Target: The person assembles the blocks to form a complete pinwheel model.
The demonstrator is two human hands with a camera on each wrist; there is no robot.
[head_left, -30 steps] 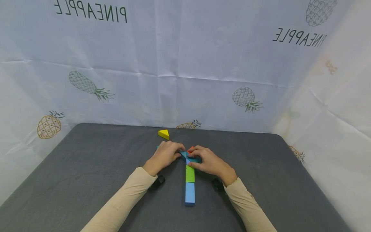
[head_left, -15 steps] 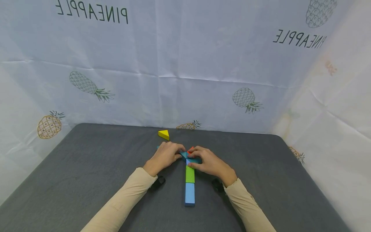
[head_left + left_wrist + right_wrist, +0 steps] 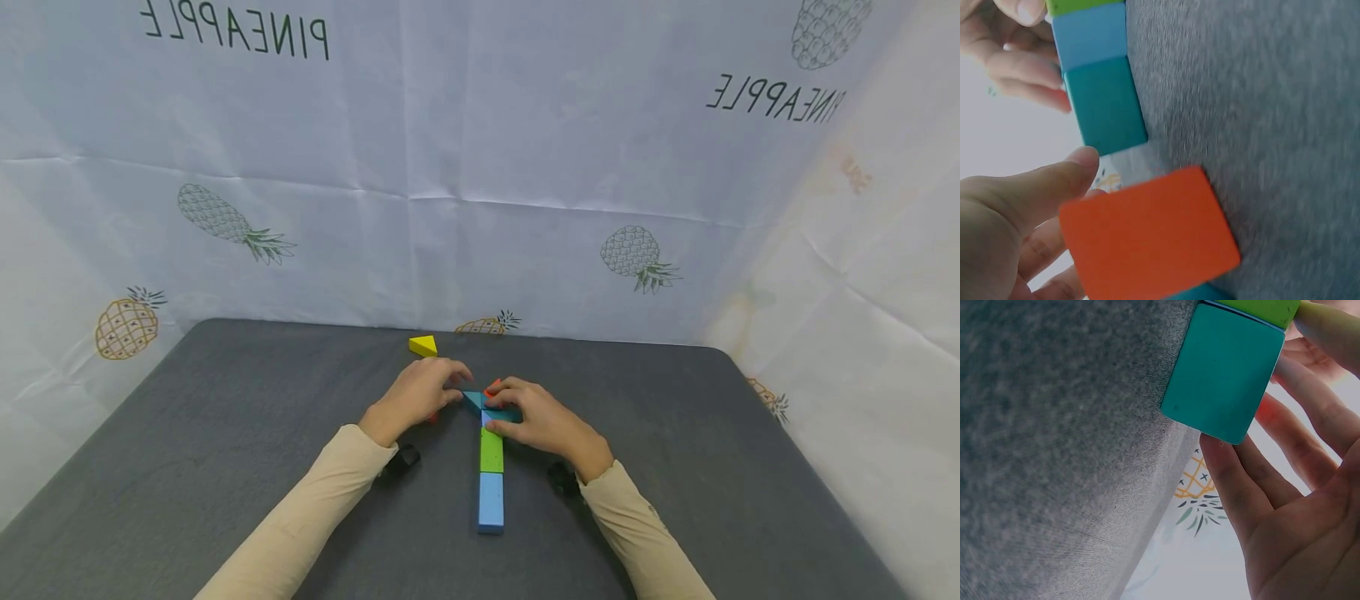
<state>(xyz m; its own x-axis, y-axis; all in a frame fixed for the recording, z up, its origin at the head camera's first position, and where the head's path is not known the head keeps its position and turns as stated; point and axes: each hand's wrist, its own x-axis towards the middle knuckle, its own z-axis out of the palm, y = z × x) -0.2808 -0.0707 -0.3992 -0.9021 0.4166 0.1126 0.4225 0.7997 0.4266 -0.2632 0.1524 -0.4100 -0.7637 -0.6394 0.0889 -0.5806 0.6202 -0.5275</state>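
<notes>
A line of blocks runs down the middle of the table in the head view: a light blue block (image 3: 491, 502) nearest, then a green block (image 3: 492, 450), with teal triangular blocks (image 3: 473, 400) at the far end. My right hand (image 3: 543, 421) pinches the right-hand teal block (image 3: 1225, 372), its thumb beside the green block. A red block (image 3: 493, 387) shows partly behind its fingers. Left of the line, my left hand (image 3: 420, 392) hovers with loosely bent fingers holding nothing visible. An orange-red block (image 3: 1150, 234) lies close by it in the left wrist view, mostly hidden in the head view.
A yellow triangular block (image 3: 423, 346) lies near the back edge, just beyond my left hand. White cloth printed with pineapples (image 3: 633, 250) hangs behind the dark grey table (image 3: 187, 467). A bit of teal (image 3: 1202, 292) shows beneath the orange-red block.
My left hand has let go of the left teal triangle and drawn away to the left, uncovering some orange-red below it. My right hand stays in place.
</notes>
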